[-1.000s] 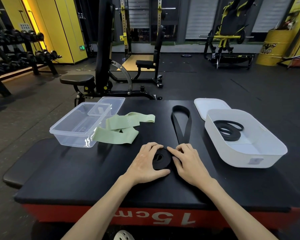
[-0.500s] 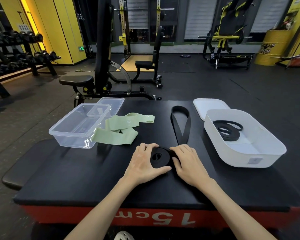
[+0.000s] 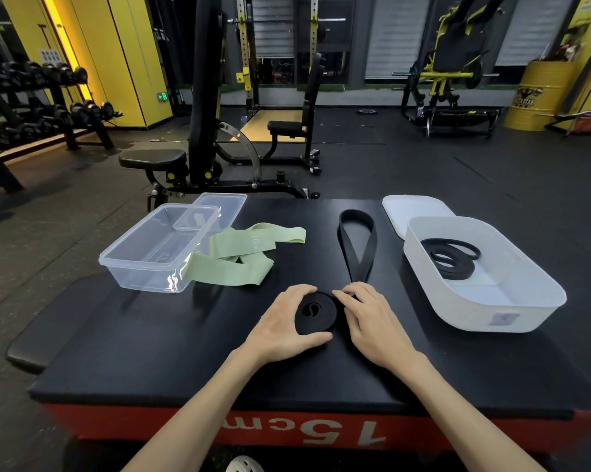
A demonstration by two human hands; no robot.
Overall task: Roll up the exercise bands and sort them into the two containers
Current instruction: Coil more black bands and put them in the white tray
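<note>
A black exercise band (image 3: pixel 357 248) lies on the black padded platform (image 3: pixel 151 352), its near end wound into a flat coil (image 3: pixel 316 311). My left hand (image 3: pixel 280 327) curls round the coil's left side, thumb under its near edge. My right hand (image 3: pixel 369 316) presses fingertips on the band where it leaves the coil. A pale green band (image 3: pixel 239 257) lies loose and folded next to the clear plastic container (image 3: pixel 140 267). The white container (image 3: pixel 512 315) at the right holds a rolled black band (image 3: pixel 452 260).
A clear lid (image 3: pixel 226 204) leans behind the clear container and a white lid (image 3: pixel 413 209) lies behind the white one. Beyond the platform stand a weight bench (image 3: pixel 154 160), dumbbell racks (image 3: pixel 31 110) on the left and a yellow drum (image 3: pixel 539 97) far right.
The coil has grown and shifted away from me as both hands rolled it along the band; the straight loop beyond it has shortened.
</note>
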